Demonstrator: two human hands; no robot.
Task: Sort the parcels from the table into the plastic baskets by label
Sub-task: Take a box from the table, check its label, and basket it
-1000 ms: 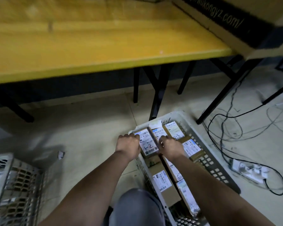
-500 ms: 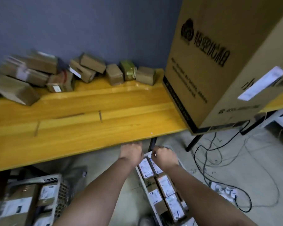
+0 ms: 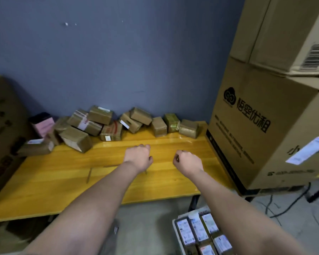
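Parcels (image 3: 107,126), small brown taped boxes heaped along table (image 3: 44,181) back, left hand (image 3: 139,158) and right hand (image 3: 187,162) loosely curled, empty

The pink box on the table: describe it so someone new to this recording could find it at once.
Start at the yellow table and follow the row of brown parcels along the blue wall to its left end. There the pink box stands, just above a flat parcel. It is the only pink one, with a dark top.
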